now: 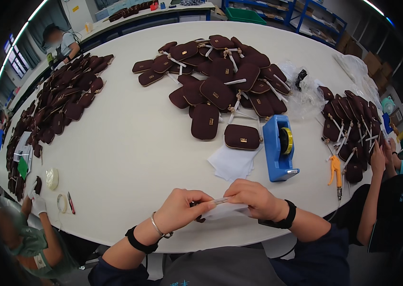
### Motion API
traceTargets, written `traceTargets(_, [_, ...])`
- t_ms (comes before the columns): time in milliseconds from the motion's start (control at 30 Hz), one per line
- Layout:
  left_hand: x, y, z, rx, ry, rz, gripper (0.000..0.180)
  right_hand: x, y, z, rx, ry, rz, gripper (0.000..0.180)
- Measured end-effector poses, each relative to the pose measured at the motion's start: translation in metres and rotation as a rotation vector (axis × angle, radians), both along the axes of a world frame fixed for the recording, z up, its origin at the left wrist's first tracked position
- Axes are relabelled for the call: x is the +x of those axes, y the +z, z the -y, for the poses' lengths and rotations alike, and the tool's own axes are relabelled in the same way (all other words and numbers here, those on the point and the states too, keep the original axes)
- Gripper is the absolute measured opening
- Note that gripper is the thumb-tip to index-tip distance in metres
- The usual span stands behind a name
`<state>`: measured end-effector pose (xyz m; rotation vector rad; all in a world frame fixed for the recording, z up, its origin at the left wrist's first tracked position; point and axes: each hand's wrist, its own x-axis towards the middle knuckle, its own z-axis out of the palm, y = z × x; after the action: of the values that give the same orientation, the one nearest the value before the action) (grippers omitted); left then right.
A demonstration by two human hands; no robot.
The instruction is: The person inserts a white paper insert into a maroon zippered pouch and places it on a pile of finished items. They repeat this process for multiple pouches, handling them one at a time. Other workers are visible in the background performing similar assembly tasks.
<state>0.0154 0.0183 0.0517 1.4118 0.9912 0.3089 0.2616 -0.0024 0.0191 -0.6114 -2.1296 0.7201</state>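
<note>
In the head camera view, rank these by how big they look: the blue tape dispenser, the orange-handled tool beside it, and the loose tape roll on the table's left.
1. blue tape dispenser, clearly largest.
2. orange-handled tool, long but thin.
3. loose tape roll, smallest, though fisheye bending near the rim may shrink it.

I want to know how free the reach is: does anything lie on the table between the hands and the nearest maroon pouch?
Only a stack of white sheets lies between the right hand and the nearest maroon pouch, flat and low.
</note>
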Motion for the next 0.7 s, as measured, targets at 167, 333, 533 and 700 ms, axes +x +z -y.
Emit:
traceTargets(167, [-0.014,-0.024,0.003,0.017,0.038,0.340,0.034,-0.002,0.005,0.007,-0.279,-0.117,-0.094,0.014])
traceTargets(333, [-0.011,-0.014,0.013,0.614,0.002,0.132,0.036,-0.009,0.009,0.009,-0.543,-0.183,-0.153,0.008])
traceTargets(533, [-0.002,-0.030,0.022,0.702,0.252,0.101,0.019,-0.013,0.014,0.010,-0.735,-0.205,-0.194,0.010])
traceTargets(700, [-0.003,-0.023,0.023,0.313,0.368,0.213,0.014,-0.012,0.020,0.009,-0.904,-0.172,-0.326,0.010])
